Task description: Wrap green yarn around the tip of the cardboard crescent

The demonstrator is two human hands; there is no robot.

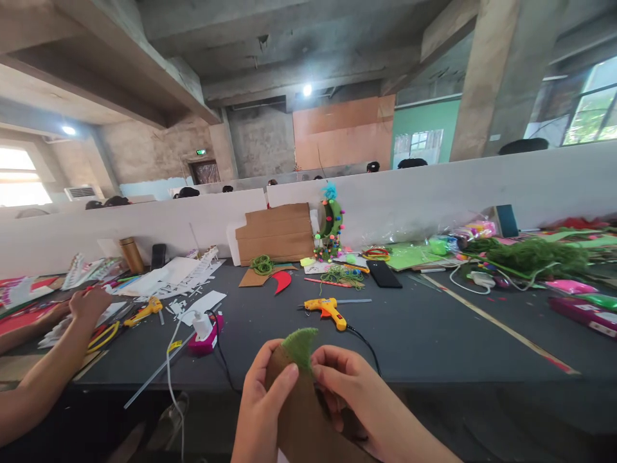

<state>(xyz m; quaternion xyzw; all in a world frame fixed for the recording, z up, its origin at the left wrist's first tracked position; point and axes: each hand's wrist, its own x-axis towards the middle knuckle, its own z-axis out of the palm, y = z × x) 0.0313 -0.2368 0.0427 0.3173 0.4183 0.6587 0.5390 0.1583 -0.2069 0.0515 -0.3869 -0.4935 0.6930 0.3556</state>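
Note:
A brown cardboard piece (296, 418) with a pointed, curved tip is held up in front of the table edge. Green yarn (299, 347) covers its tip in close rows. My left hand (260, 395) grips the cardboard from the left, thumb on its face just below the yarn. At the right edge of the green part, the thumb and fingers of my right hand (354, 386) are pinched together on the yarn; the strand itself is mostly hidden. Beyond my hands a yellow glue gun (328, 311) lies on its side with a glue stick in its back.
On the dark table (434, 347) lie a red crescent (282, 281), green yarn coils (262, 264), and a black phone (384, 274). A pompom-covered crescent (331, 222) stands by the white partition. At left, a co-worker's arms (72, 347) reach over paper pieces near a pink power strip (206, 335).

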